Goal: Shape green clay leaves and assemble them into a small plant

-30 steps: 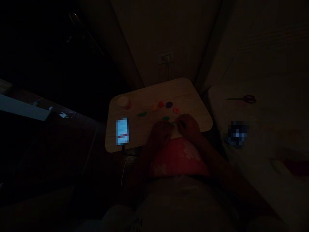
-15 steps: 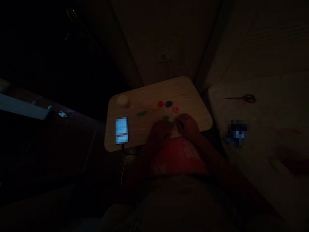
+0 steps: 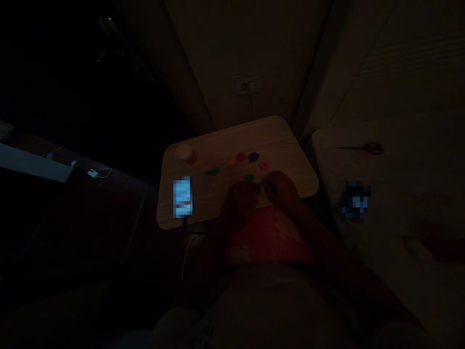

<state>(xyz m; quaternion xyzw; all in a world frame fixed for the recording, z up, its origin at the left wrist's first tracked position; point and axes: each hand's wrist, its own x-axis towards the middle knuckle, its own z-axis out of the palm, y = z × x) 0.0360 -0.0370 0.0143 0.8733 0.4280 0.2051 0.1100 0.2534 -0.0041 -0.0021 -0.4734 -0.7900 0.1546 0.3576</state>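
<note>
**Small green piece [image 3: 257,186] between two hands, in dim light**

Phone, screen lit and blurred [image 3: 182,198]: laid well to the left of the left hand, on a pale wood-look table [image 3: 286,140] with rounded corners. A cable is seen at its near end.

Tub, pale-topped [image 3: 186,153]: set beyond the phone, far to the left of and beyond the left hand.

Long green piece [image 3: 212,171]: laid to the left of and beyond the left hand.

Orange piece [image 3: 232,162]: placed beyond the left hand.

Left hand [image 3: 240,194]: rested at the table's near edge, fingers curled. The small green piece is found at its fingertips; whether it is gripped cannot be told in the gloom.

Red piece [image 3: 241,156], flat green piece [image 3: 249,177], purple piece [image 3: 253,157]: arranged beyond the left hand, the flat green one nearest its fingers.

Pink flower-shaped piece [image 3: 265,165]: placed just beyond the right hand.

Right hand [image 3: 279,188]: held just beside the left, fingers bent toward the small green piece; whether they are closed on it cannot be told.

Scissors [image 3: 370,148]: laid well to the right of the right hand, on a pale surface [image 3: 399,169].
</note>
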